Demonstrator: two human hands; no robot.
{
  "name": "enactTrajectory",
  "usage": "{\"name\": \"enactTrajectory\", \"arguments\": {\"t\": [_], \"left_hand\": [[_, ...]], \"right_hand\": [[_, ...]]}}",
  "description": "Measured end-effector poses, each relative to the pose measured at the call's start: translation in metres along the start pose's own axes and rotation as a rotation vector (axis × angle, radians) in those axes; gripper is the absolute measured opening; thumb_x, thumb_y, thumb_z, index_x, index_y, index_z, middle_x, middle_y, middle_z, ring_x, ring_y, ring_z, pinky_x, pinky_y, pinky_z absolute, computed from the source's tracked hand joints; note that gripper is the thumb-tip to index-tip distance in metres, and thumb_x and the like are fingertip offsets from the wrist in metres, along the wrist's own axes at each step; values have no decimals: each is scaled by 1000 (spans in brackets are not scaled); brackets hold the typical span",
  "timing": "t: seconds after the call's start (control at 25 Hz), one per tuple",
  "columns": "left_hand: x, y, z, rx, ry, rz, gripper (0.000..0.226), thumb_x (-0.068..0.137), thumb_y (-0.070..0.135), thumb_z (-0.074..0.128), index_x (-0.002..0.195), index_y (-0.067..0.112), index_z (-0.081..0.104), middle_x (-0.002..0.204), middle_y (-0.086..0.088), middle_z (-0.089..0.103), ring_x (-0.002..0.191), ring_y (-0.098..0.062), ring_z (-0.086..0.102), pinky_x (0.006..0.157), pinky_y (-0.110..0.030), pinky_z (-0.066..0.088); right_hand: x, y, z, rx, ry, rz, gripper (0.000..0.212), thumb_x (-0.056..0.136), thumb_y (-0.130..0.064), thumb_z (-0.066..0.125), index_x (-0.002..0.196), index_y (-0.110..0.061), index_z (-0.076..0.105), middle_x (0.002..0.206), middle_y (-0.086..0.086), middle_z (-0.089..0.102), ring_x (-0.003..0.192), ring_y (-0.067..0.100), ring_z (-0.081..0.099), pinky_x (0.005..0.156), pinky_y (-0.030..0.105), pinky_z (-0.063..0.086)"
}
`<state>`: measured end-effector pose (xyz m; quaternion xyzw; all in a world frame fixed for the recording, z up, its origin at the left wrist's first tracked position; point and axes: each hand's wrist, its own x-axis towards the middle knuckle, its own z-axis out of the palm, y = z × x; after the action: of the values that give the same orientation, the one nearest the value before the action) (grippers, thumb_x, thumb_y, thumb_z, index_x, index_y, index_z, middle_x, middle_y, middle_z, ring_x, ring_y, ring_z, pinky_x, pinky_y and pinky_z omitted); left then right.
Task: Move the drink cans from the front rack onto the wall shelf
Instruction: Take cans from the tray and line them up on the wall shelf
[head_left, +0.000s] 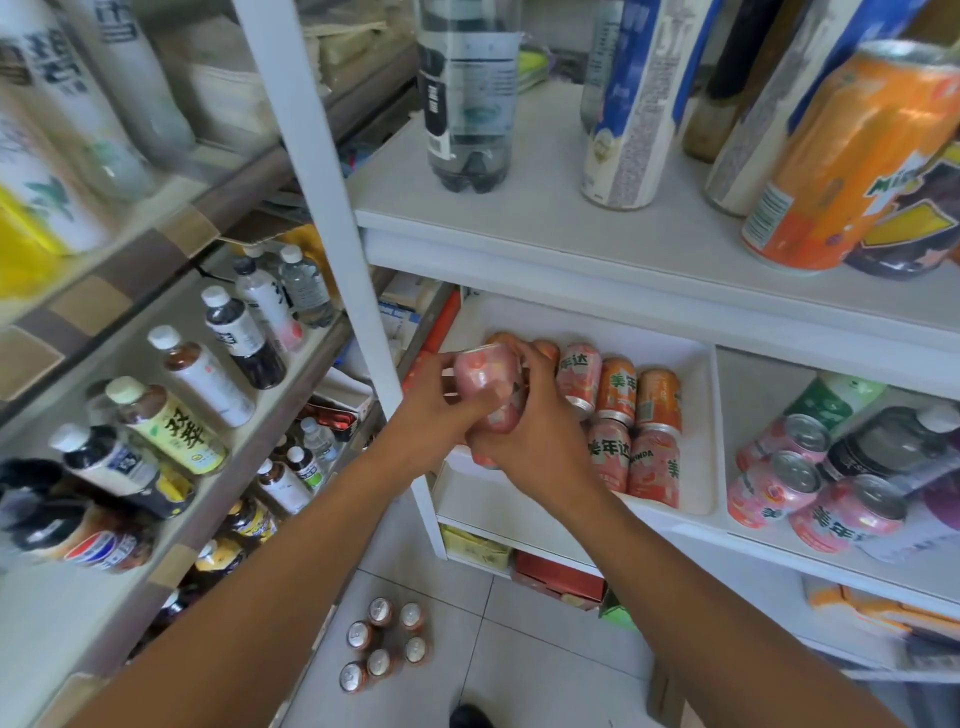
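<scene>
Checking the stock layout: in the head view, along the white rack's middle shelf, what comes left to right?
Pink can gripped by both hands, left hand and right hand → orange and pink cans in the white tray → pink cans lying on their sides.

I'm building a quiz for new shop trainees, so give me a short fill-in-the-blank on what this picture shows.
1. Both hands grip pink cans in front of a ____ tray.
2. On the floor tiles stand ____ loose cans.
3. The large can on the upper shelf is mostly ____.
4. The three pink cans right of the tray stand with their tops ____.

Missing words: white; six; orange; up
</scene>
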<state>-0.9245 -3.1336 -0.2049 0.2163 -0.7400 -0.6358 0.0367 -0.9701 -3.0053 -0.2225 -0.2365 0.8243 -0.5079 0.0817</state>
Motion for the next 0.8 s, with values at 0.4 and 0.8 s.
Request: {"name": "enactTrajectory", "arguments": {"t": [0.4, 0.8], "left_hand": [[-103, 18, -125, -289, 367, 253, 53, 69, 25, 80, 118, 18, 60, 104, -11, 72, 94, -33, 70, 76, -44, 58], [-283, 33, -248, -241, 863, 343, 61, 65, 26, 82, 117, 10, 55, 98, -12, 74, 86, -32, 71, 77, -43, 58]], "right_hand": [[-9, -103, 61, 247, -537, -160, 80, 71, -50, 81, 138, -34, 41, 125, -15, 61, 111, 1, 61, 97, 42, 53], [-88, -263, 190, 326, -855, -429, 56, 67, -42, 80, 117, -31, 57, 102, -8, 73, 96, 5, 69, 86, 34, 55]]}}
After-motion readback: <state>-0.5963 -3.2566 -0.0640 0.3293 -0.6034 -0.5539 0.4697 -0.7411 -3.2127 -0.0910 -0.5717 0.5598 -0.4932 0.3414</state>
